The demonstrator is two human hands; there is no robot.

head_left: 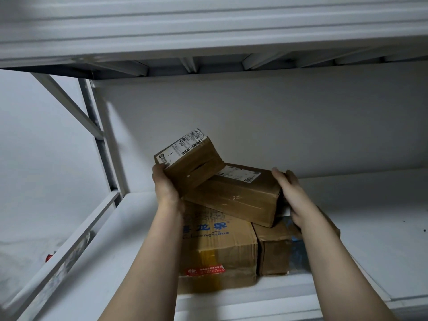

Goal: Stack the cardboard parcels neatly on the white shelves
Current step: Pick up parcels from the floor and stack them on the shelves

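Several cardboard parcels sit on the white shelf (pixel 370 239). A large printed box (pixel 222 249) and a smaller plain box (pixel 274 253) stand side by side at the bottom. A long taped parcel (pixel 238 195) lies askew across both. My left hand (pixel 165 184) grips the near left corner of a small labelled parcel (pixel 192 163), which is tilted, its lower edge leaning on the long parcel. My right hand (pixel 293 193) touches the right end of the long parcel with fairly straight fingers.
The upper shelf (pixel 208 31) overhangs close above. A white upright post (pixel 104 144) and a diagonal brace (pixel 67 105) stand at the left. Bare shelf surface extends to the right of the pile and to its left. The back panel (pixel 278 123) is just behind.
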